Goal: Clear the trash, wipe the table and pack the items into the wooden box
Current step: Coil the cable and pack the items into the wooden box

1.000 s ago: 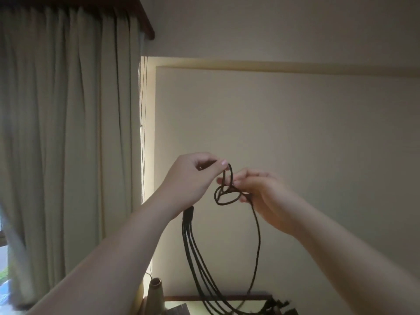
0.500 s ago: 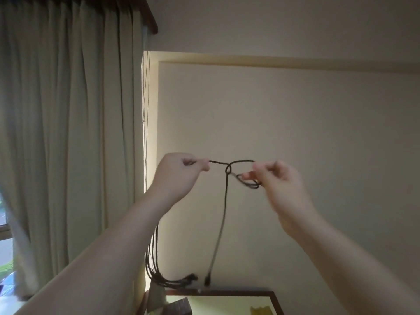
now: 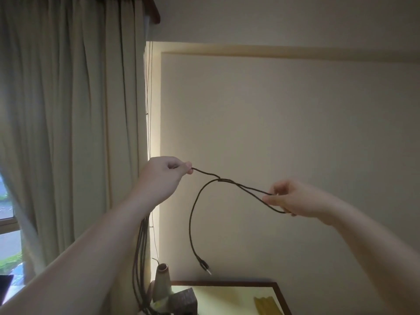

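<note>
A thin black cable [image 3: 193, 214] is held up in front of the wall between both hands. My left hand [image 3: 162, 178] pinches one strand at its fingertips. My right hand [image 3: 288, 198] pinches a long narrow loop of it. The strands cross in a knot about midway between the hands. One free end with a metal plug [image 3: 204, 268] dangles above the table. Several more strands [image 3: 139, 258] hang behind my left forearm down to the table's left end.
A wood-framed table [image 3: 238, 283] shows at the bottom edge. On it stand a pale cone-shaped vase [image 3: 161, 283], a dark box [image 3: 184, 302] and a yellow cloth [image 3: 266, 305]. Curtains [image 3: 68, 133] cover the window on the left.
My hands have moved apart, the right one going right and down. The small loop has been drawn out long and the knot now sits between the hands. The view tilted slightly.
</note>
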`<state>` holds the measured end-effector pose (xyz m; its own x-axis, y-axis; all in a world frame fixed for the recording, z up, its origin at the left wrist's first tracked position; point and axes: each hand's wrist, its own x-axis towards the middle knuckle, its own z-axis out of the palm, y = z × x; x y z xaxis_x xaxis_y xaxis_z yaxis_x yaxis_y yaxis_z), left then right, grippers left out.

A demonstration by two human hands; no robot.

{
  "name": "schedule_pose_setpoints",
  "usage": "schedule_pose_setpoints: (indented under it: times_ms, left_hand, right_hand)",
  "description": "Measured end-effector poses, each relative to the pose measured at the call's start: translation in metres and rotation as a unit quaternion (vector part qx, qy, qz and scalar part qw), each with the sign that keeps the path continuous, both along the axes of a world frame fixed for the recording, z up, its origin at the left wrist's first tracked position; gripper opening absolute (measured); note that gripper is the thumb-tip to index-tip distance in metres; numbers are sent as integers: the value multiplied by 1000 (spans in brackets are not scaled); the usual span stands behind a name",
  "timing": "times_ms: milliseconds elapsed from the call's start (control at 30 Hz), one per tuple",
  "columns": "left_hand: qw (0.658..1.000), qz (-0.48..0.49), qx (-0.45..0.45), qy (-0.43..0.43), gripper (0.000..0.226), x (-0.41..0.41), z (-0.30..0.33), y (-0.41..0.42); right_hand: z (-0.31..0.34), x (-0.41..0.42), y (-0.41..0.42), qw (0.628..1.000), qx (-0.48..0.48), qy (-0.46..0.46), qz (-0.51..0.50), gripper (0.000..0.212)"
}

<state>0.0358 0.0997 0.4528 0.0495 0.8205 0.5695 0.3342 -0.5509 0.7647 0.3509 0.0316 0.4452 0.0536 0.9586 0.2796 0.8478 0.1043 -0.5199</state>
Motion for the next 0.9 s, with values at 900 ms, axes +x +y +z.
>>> schedule_pose_setpoints:
  times_ms: [900]
  left_hand:
    - [996,81,-26,21,22,-57,-33,24]
  right_hand:
    - [-43,113,-7,984,-149,7,-95,1]
